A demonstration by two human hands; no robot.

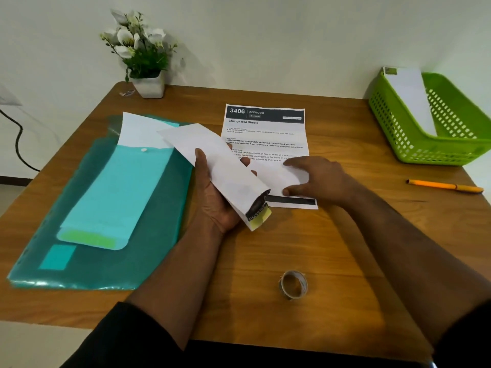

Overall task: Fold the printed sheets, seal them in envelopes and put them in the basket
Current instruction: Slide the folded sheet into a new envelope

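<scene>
Wooden table (265,248), basket (414,144) at far right. Left hand (215,203) clamps a filled envelope (212,160); right hand (316,179) rests spread on the printed sheet (265,134) beside it. Best: press the flap flat before taping.

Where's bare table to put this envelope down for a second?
Free: the wood between the printed sheet and green basket, above the orange pen, and the near strip around the tape roll. Crowded: the left, under the teal folder.
</scene>
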